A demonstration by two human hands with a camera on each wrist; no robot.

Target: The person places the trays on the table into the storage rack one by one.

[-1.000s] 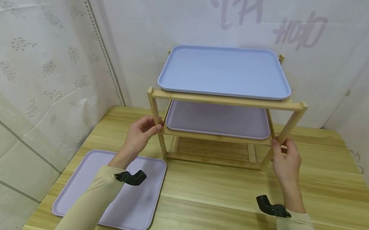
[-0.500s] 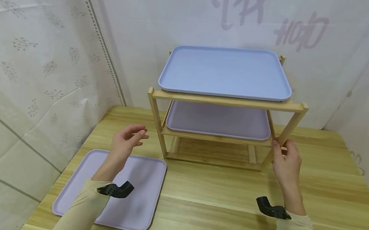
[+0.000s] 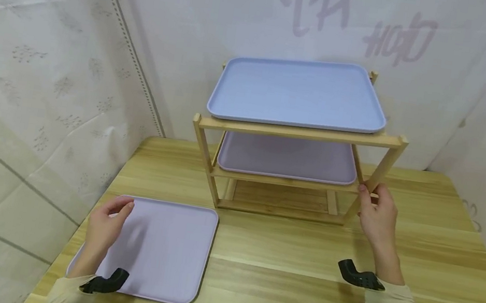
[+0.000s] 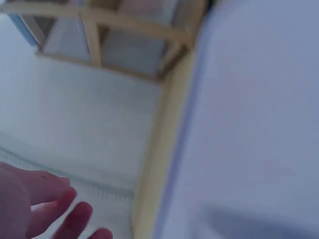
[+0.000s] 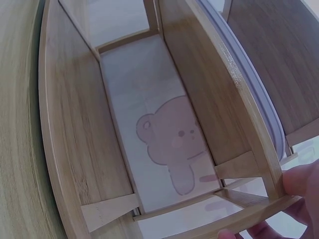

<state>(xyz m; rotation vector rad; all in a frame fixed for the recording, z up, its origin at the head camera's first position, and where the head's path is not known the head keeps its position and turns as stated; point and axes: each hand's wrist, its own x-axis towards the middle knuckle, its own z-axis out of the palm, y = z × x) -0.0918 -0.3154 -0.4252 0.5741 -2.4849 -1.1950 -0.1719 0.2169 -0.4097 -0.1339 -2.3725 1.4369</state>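
Observation:
A wooden three-tier rack [image 3: 281, 211] stands at the back of the table. On its top tier lies a light blue tray [image 3: 298, 94], and a lilac tray [image 3: 289, 158] lies on the middle tier. My right hand [image 3: 377, 211] grips the rack's front right post at middle-tier height; the right wrist view shows fingers [image 5: 301, 181] around that post. Another lilac tray [image 3: 167, 250] lies flat on the table at the left. Over its left side hovers my left hand [image 3: 107, 220], holding nothing, fingers loosely bent.
The wooden table [image 3: 298, 285] stretches in front of the rack and to its right. A patterned white curtain [image 3: 57, 66] hangs along the left, and a pale curtain [image 3: 171, 31] with lettering hangs close behind the rack. The rack's bottom tier [image 5: 79, 109] shows bare wood.
My left hand has let go of the rack's left post and moved left and toward me, over the lilac tray on the table. The right hand has kept its grip on the right post.

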